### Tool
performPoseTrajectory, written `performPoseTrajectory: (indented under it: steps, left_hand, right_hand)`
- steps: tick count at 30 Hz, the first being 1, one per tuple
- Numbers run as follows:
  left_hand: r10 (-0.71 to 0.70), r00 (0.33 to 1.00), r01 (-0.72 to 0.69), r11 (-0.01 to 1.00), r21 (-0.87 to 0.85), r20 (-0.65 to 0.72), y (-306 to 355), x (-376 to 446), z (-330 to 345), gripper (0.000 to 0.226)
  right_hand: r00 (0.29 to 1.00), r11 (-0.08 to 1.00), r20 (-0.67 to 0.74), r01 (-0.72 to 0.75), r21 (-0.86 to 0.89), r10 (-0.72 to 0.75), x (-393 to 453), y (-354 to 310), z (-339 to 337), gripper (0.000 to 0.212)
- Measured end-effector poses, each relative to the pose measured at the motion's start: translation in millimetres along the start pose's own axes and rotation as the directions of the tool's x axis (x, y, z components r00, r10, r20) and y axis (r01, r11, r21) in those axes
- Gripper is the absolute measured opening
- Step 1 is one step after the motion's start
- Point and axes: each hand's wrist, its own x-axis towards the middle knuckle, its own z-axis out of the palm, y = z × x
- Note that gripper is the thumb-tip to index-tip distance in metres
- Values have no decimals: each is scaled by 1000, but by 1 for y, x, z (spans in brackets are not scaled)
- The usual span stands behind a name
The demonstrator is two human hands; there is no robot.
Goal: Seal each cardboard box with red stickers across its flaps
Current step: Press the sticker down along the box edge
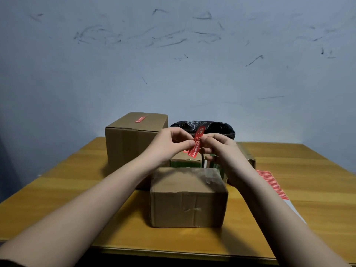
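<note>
Red sticker [196,143] up in the air, right over the middle of the table [63,189], pinched from both sides. The left hand [169,144] grips its left edge between thumb and fingertips, the right hand [219,149] nips the right edge with fingers curled in. It hangs almost upright, tilted a little, held clear of everything, most likely so the sticky side touches nothing before it is aimed.

Just below and nearer to the person sits the small box [187,197], flaps folded shut, clear tape glinting on its top right corner, no red on its top yet. That looks like the next target: the strip needs to come down flat across the seam of the flaps.

Behind the hands, a green-printed box [185,162] peeks out, partly hidden. Back left stands the big box [134,139], already wearing a red strip on its top. Another box edge [248,153] shows behind the right wrist.

Over on the right lies the sticker sheet [273,184], within easy reach for the next peel. At the back, a bin with a black bag [212,127].
</note>
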Motion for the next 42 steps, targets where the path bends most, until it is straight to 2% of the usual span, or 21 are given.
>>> performPoseTrajectory:
  steps: [6,10,14,21,26,29,30,32,34,35,38,42]
  left_hand:
    - [-16,999,15,999,-33,-34,2,27,8,13]
    - [-59,997,57,998,-31,-45,3,53,13,5]
    - [-122,991,122,993,-4,-47,3,80,19,15]
    - [-217,976,217,974,-67,11,0,111,33,13]
    - [-279,957,286,951,-114,74,-2,123,44,6]
    - [-324,940,338,926,-169,108,-2,129,46,4]
    - [-335,934,352,919,-178,121,-3,133,45,6]
    - [-360,919,388,901,-195,164,-5,139,44,10]
    - [-377,904,416,885,-209,202,-6,145,43,10]
    - [-373,904,414,886,-207,210,-6,149,44,9]
    - [-340,916,373,917,-138,213,-5,161,46,8]
    - [-331,922,358,927,-114,203,-3,174,50,15]
  right_hand:
    - [999,1000,-31,-16,-16,16,21,-10,-9,13]
    - [998,998,-24,-55,-15,55,39,-17,-16,24]
    - [994,995,-43,-100,11,100,59,-20,-25,25]
    - [991,993,-71,-119,-28,117,87,-17,-45,31]
    - [984,998,-179,-9,-67,-3,101,-10,-56,30]
    - [910,911,-321,123,-395,-262,109,-2,-67,31]
    - [875,847,-311,180,-501,-370,110,-1,-70,28]
    - [823,691,-179,312,-652,-539,111,0,-74,20]
    - [795,541,-10,403,-738,-606,118,0,-75,20]
    - [797,502,43,420,-756,-602,124,0,-76,23]
    - [829,470,152,445,-762,-539,143,3,-82,37]
    - [853,471,216,454,-757,-475,161,9,-90,42]
